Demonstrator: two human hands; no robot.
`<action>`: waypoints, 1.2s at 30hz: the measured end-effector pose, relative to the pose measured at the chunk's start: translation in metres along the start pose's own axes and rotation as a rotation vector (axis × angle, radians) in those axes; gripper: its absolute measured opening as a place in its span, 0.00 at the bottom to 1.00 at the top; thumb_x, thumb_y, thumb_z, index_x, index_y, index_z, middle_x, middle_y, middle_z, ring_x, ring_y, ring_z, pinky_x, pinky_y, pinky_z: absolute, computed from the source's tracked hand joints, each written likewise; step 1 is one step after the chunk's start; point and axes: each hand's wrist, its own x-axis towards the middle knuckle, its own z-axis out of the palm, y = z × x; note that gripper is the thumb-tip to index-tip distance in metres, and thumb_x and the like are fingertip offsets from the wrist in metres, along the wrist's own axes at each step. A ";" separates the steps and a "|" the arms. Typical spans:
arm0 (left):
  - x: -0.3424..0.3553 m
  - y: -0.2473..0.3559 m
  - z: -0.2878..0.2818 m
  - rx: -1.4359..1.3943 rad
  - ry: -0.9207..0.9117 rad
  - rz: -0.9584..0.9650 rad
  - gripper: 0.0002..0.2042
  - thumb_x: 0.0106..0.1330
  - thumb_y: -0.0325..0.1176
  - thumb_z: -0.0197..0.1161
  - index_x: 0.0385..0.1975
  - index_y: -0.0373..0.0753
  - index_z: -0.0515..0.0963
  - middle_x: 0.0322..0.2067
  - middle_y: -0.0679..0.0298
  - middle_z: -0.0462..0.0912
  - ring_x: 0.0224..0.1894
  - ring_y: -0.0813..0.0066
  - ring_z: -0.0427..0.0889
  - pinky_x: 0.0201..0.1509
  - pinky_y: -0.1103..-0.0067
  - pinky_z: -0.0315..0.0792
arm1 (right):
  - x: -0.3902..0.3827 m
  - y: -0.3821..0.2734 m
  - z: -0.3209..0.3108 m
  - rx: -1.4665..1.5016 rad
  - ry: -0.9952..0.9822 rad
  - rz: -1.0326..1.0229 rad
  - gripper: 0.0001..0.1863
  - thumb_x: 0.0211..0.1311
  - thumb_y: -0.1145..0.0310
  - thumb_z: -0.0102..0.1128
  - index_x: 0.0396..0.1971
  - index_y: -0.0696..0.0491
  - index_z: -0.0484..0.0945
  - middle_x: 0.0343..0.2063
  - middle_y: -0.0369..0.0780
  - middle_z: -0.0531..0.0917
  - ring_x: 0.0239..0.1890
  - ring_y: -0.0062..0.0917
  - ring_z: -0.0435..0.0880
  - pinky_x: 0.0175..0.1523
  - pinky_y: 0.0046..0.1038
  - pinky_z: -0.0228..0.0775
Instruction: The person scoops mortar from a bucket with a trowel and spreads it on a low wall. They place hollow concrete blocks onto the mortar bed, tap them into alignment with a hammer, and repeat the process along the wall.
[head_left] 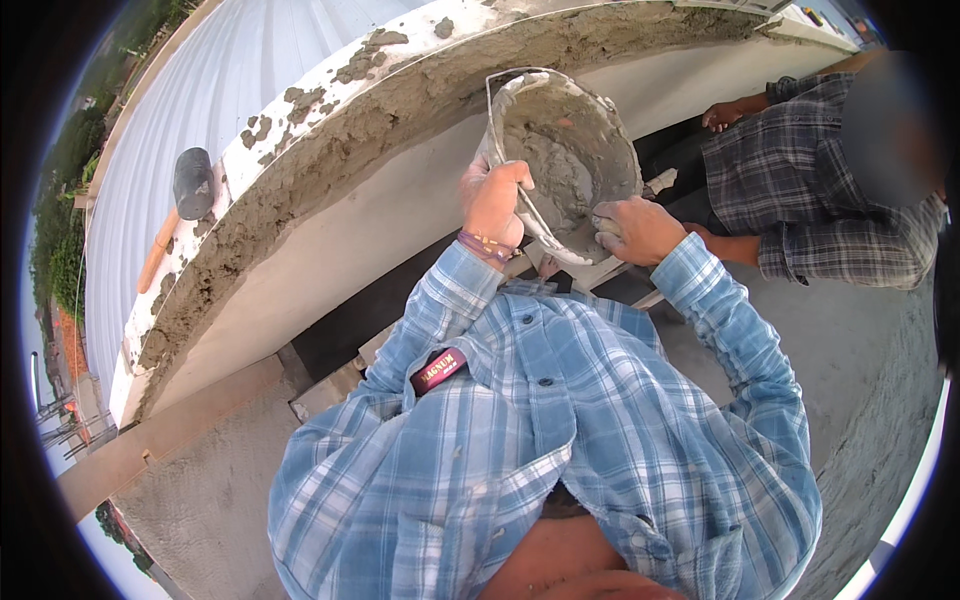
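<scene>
A mortar-smeared bucket (618, 135) is tilted toward me against the top of the wall, its mouth facing up. Wet grey mortar (560, 175) lines its inside and lies in its bottom. My left hand (492, 200) is closed on the bucket's left rim, thumb over the edge, close to the thin wire handle (489, 105). On the opposite side, my right hand (640, 230) has its fingers curled at the near right rim, holding the bucket there. Its fingertips are partly hidden.
Rough wet mortar (400, 105) runs along the curved wall top. A black-headed mallet (193, 180) with a wooden handle lies on the white ledge at left, before corrugated metal roofing (200, 90). A co-worker in a dark plaid shirt (765, 150) is close on the right.
</scene>
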 end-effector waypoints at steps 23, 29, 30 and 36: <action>-0.006 0.024 -0.002 -0.065 0.002 0.009 0.14 0.47 0.16 0.54 0.35 0.39 0.73 0.25 0.71 0.72 0.26 0.82 0.71 0.30 0.84 0.65 | 0.008 0.081 -0.141 0.824 -0.382 0.197 0.16 0.63 0.60 0.57 0.38 0.60 0.77 0.20 0.32 0.71 0.18 0.14 0.67 0.24 0.19 0.58; -0.008 0.026 -0.001 -0.080 -0.029 0.020 0.16 0.47 0.16 0.55 0.38 0.36 0.74 0.26 0.69 0.75 0.26 0.79 0.73 0.33 0.82 0.69 | 0.037 0.092 -0.197 0.853 -0.238 -0.011 0.21 0.62 0.56 0.61 0.40 0.62 0.76 0.20 0.34 0.73 0.17 0.16 0.69 0.25 0.19 0.60; -0.012 0.027 0.003 -0.070 -0.020 0.022 0.17 0.47 0.17 0.54 0.40 0.36 0.74 0.26 0.69 0.74 0.26 0.80 0.73 0.32 0.83 0.68 | 0.049 0.093 -0.215 0.760 -0.214 -0.033 0.21 0.63 0.57 0.61 0.41 0.62 0.76 0.22 0.35 0.74 0.20 0.15 0.71 0.26 0.19 0.62; -0.014 0.018 -0.002 -0.055 0.017 0.036 0.18 0.47 0.17 0.54 0.41 0.36 0.73 0.24 0.70 0.73 0.24 0.81 0.72 0.29 0.84 0.67 | 0.121 0.128 -0.253 -0.429 0.471 -0.167 0.21 0.56 0.64 0.62 0.51 0.50 0.76 0.43 0.43 0.80 0.50 0.37 0.78 0.55 0.36 0.71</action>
